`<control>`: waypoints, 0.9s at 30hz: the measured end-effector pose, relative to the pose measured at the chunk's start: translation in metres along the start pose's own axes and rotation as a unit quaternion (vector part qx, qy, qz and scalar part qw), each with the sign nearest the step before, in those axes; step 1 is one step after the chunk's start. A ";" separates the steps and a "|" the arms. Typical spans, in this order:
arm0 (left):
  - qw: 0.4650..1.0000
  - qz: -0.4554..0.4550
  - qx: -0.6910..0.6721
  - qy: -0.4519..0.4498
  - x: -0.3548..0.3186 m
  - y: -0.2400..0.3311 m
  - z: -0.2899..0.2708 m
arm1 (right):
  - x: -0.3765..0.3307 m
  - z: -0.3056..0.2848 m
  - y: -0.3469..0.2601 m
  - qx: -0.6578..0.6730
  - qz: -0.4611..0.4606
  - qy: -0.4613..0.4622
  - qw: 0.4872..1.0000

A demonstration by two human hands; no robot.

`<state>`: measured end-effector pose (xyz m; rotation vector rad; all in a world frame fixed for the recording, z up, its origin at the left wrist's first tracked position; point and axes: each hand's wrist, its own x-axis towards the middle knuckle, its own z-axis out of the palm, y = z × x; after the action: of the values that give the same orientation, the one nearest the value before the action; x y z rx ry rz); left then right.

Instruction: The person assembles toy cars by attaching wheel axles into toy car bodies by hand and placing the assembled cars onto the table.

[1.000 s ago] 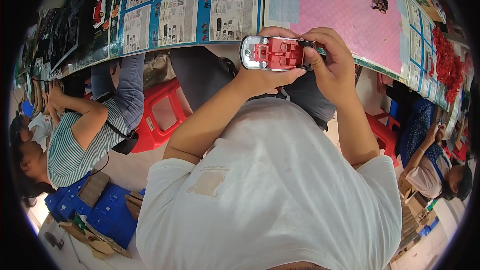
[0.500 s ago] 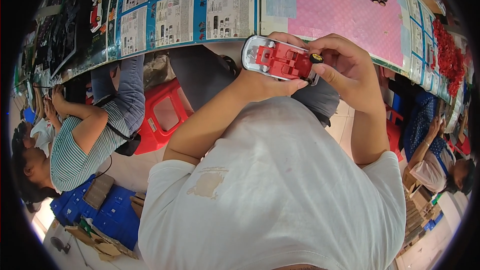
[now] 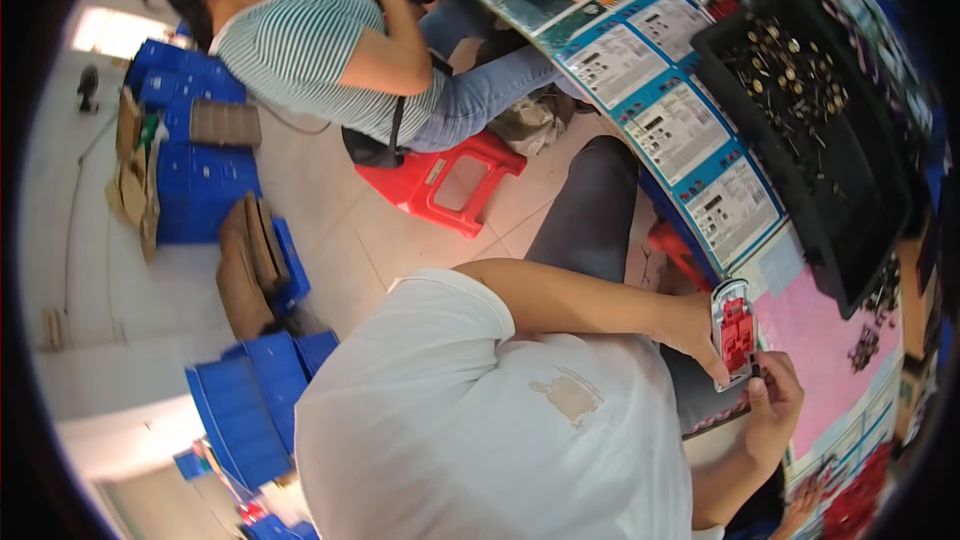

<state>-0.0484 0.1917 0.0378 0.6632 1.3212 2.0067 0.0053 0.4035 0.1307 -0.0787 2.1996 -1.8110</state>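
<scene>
A toy car body (image 3: 738, 332), grey-rimmed with a red interior, is gripped along its side by my left hand (image 3: 692, 330). Its inner side faces up toward me, and it is held near the table edge. At the lower end of the car, my right hand (image 3: 778, 402) is closed, with thumb and fingers pinching a small black wheel (image 3: 755, 371) against or very near the corner. The fingertips partly cover the wheel, so I cannot tell whether it sits on the car.
A black tray (image 3: 825, 240) with small metal axles and wheels stands on the table. Loose wheels (image 3: 865, 348) lie on pink sheeting (image 3: 800, 335). Red parts (image 3: 860, 500) are piled nearby. A co-worker in a striped shirt (image 3: 300, 50) sits to the left by a red stool (image 3: 450, 180); blue crates (image 3: 245, 420) stand behind.
The view has swung left, so the table and my hands now appear toward the right. My left hand still holds the car, and my right hand stays at its end with the wheel.
</scene>
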 end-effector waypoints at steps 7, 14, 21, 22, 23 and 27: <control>0.988 -0.040 -0.145 0.033 -0.012 0.014 -0.004 | 0.007 -0.004 0.004 0.154 -0.027 -0.062 0.986; 0.984 0.030 -0.177 0.005 -0.021 0.022 -0.004 | 0.003 -0.019 0.026 0.297 -0.053 -0.036 0.953; 0.986 0.018 -0.162 0.019 -0.052 0.015 0.003 | 0.000 0.007 0.030 0.258 -0.087 0.032 0.962; 0.985 0.012 -0.171 0.028 -0.057 0.012 0.004 | -0.002 0.009 0.034 0.251 -0.091 0.047 0.963; 0.984 0.005 -0.170 0.050 -0.061 0.007 0.003 | -0.002 0.010 0.044 0.248 -0.094 0.065 0.962; 0.984 0.027 -0.149 0.095 -0.072 -0.014 -0.005 | -0.012 0.022 0.059 0.267 -0.048 0.042 0.962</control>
<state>-0.0003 0.1392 0.0187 0.3799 1.0830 2.2984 0.0306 0.3973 0.0716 0.0070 1.7047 -2.4346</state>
